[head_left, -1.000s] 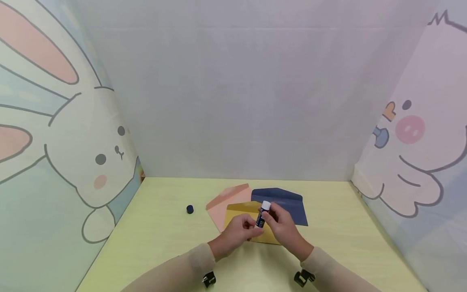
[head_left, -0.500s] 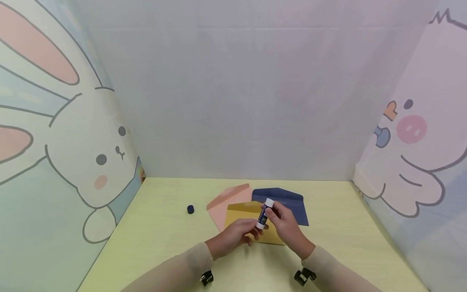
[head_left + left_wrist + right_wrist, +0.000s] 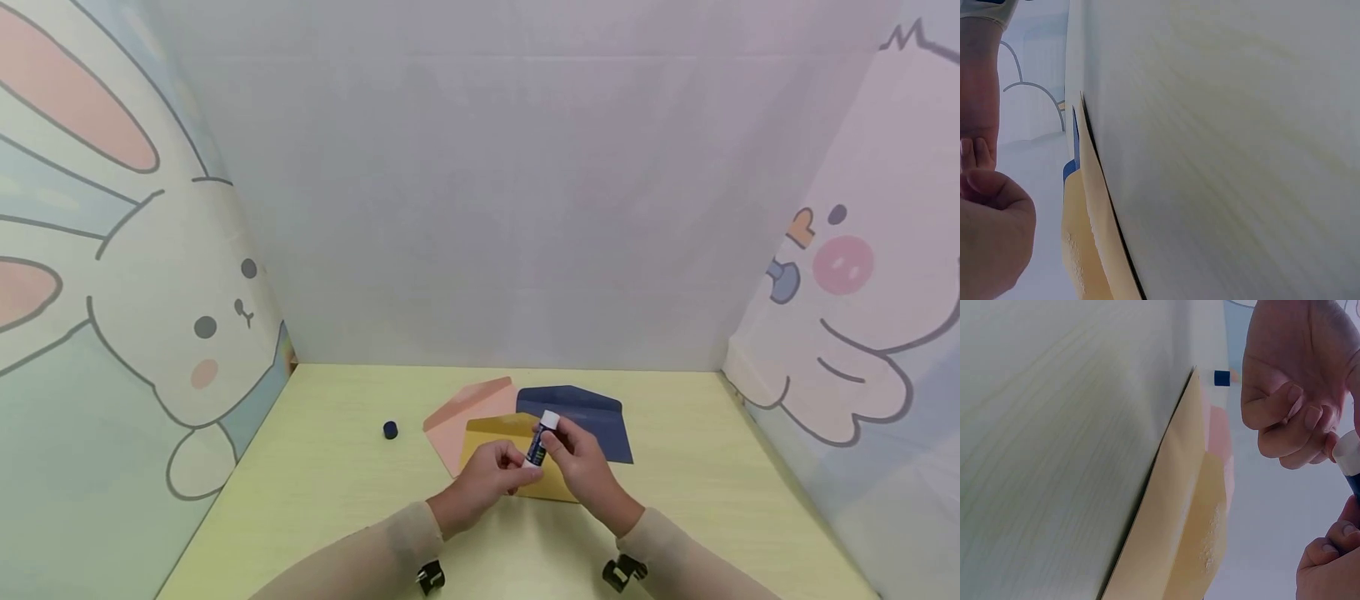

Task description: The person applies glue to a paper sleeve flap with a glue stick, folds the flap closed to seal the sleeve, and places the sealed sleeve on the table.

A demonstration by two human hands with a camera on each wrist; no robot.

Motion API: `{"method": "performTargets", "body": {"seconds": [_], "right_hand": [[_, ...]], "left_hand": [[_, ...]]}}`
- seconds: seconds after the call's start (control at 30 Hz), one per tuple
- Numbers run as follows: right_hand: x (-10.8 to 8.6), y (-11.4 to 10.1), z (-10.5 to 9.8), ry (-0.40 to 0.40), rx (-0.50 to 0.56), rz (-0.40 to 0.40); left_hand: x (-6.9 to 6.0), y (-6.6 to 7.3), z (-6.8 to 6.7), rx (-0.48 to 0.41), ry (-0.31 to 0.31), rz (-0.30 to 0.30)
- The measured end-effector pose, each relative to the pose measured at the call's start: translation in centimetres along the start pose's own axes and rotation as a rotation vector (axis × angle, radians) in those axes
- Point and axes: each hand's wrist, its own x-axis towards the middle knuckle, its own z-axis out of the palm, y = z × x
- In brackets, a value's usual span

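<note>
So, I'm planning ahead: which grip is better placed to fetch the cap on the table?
Probably left: the cap lies nearer the left grip, which pinches the lower end of the glue stick, while the right grip holds its body and could likely steady it alone.

1 glue stick [image 3: 537, 450], dark blue label, white at both ends. Tilted, top leaning right, up off the desk [image 3: 330, 471], above yellow envelope [image 3: 504, 430]. Left hand [image 3: 483, 486] pinches bottom end; right hand [image 3: 588, 473] holds barrel higher up.
</note>
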Motion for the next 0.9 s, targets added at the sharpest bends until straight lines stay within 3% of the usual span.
{"method": "performTargets", "body": {"seconds": [0.17,0.4,0.5,0.6,0.77,0.9], "right_hand": [[0.07,0.12,-0.07,-0.002,0.006,-0.007],[0.11,0.19,-0.37,-0.001,0.019,-0.006],[0.11,0.22,-0.46,0.0,0.015,-0.011],[0.12,0.2,-0.49,-0.006,0.021,-0.024],[0.05,0.33,-0.37,-0.02,0.025,-0.036],[-0.06,0.51,-0.29,-0.03,0.021,-0.04]], "left_hand": [[0.06,-0.02,-0.02,0.009,0.011,-0.012],[0.24,0.25,-0.69,-0.079,-0.162,-0.084],[0.24,0.32,-0.74,-0.078,-0.195,-0.086],[0.24,0.35,-0.62,-0.05,-0.169,-0.054],[0.19,0.39,-0.2,0.028,-0.064,0.0],[0.04,0.42,0.04,0.044,-0.018,0.004]]}}
